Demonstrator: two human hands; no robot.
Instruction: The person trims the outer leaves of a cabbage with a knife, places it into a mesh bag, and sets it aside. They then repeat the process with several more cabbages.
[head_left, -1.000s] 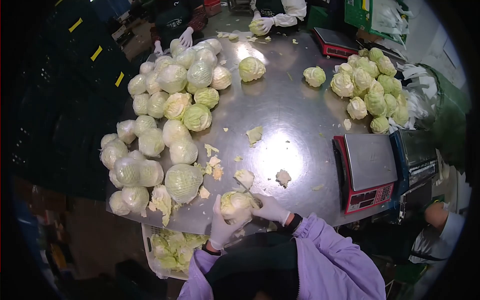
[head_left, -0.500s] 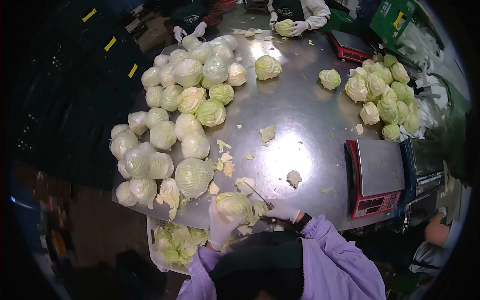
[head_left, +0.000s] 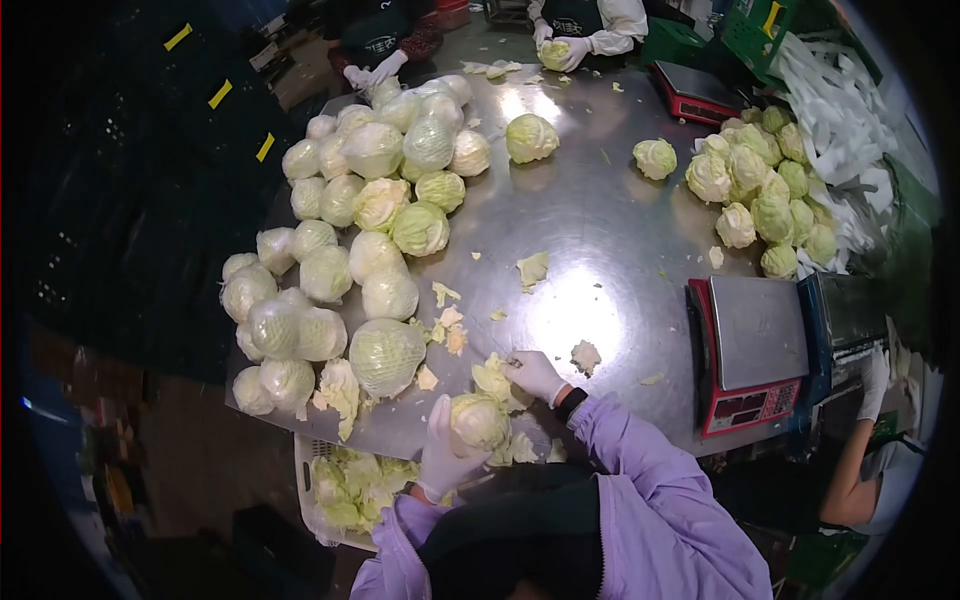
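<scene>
A pale green cabbage (head_left: 480, 422) rests at the table's near edge, tilted against my left hand (head_left: 446, 455), whose gloved fingers grip its left side. Just beyond it, my gloved right hand (head_left: 537, 375) is closed over a loose cabbage leaf (head_left: 491, 379). A small dark bit shows at its fingers, apparently the knife's handle; the blade is hidden. Trimmed leaf pieces (head_left: 520, 447) lie beside the cabbage. To the left sits a cabbage in clear wrap (head_left: 387, 358), with a torn outer leaf (head_left: 341, 396) near it.
Wrapped cabbages (head_left: 325, 272) crowd the left side of the metal table (head_left: 620, 390). Bare cabbages (head_left: 770, 190) are heaped at right, beyond a red scale (head_left: 758, 345). A white basket of leaves (head_left: 305, 485) stands below the near edge. Co-workers' gloved hands work at the far side.
My right hand has moved up and left, over the loose leaf, and the knife blade no longer shows. The held cabbage has turned slightly. At the right, a co-worker's arm has come into view.
</scene>
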